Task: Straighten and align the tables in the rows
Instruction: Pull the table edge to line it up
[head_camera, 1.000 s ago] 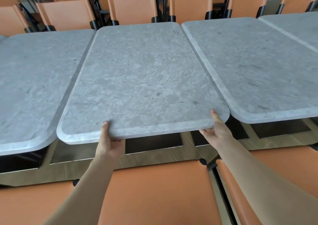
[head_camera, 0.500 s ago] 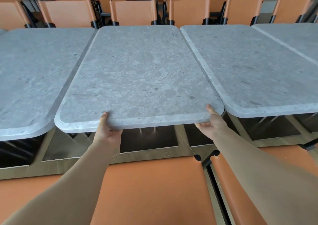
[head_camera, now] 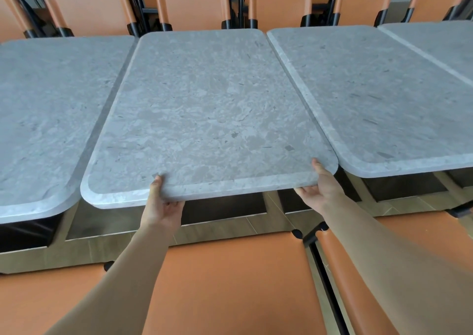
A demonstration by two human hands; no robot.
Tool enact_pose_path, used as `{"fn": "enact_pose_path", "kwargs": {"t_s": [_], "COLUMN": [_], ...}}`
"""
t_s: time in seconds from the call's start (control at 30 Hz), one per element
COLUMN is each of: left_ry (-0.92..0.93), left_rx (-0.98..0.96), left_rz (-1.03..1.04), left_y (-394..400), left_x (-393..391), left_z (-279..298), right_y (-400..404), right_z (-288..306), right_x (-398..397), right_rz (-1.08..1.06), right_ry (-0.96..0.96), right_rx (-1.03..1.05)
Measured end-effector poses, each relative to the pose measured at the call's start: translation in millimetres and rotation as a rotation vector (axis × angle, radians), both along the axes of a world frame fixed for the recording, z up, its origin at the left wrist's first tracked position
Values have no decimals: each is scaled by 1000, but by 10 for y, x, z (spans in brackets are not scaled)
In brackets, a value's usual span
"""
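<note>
The left hand (head_camera: 161,208) grips the near edge of the middle table (head_camera: 210,114), thumb on top of the slab and fingers curled underneath, left of the edge's centre. The right hand (head_camera: 319,188) holds the same edge close to its near right corner, thumb lying on the top surface and fingers tucked below. Both bare forearms reach out over an orange chair seat (head_camera: 230,283) right in front of the person.

The middle table is a thick grey slab with a mottled, stone-like surface, rounded corners and a paler bevelled border. It sits between the left table (head_camera: 46,119) and the right table (head_camera: 378,99), both of the same stone look. Its right side runs just beside the right table with only a thin seam between them, while a wider, wedge-shaped gap separates it from the left table. Its near edge juts closer to the person than the right table's. A fourth table (head_camera: 440,45) of the same kind shows at the far right, making four tabletops in view.

Beyond the tables stands a row of orange chairs (head_camera: 194,8) with smooth leather-like backs and black frames; more sit behind them. Another orange seat (head_camera: 414,252) lies to the right of the near one. Dark table bases and wood-toned floor (head_camera: 230,224) show under the near edges.
</note>
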State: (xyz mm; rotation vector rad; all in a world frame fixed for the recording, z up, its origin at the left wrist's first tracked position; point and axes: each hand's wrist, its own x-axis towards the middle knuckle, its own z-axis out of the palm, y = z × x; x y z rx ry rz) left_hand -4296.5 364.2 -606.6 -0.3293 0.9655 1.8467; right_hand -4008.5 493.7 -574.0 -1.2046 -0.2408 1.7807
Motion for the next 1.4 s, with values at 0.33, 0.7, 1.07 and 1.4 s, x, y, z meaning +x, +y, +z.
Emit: {"fn": "enact_pose_path", "kwargs": {"t_s": [0.33, 0.7, 1.07, 1.4], "left_ry": [-31, -34, -69, -20], "left_rx": [13, -18, -24, -61], "left_rz": [-13, 1, -7, 19], "left_y": [-38, -46, -100, -142], "left_x": [1, -5, 16, 113], "left_z": [67, 34, 122, 154], "right_y": [-2, 72, -82, -76], "right_z": [-36, -110, 6, -10], "right_x": [49, 103, 107, 147], "right_rz": [26, 95, 45, 96], "right_ry": [9, 13, 8, 43], "right_rx": [42, 25, 10, -7]}}
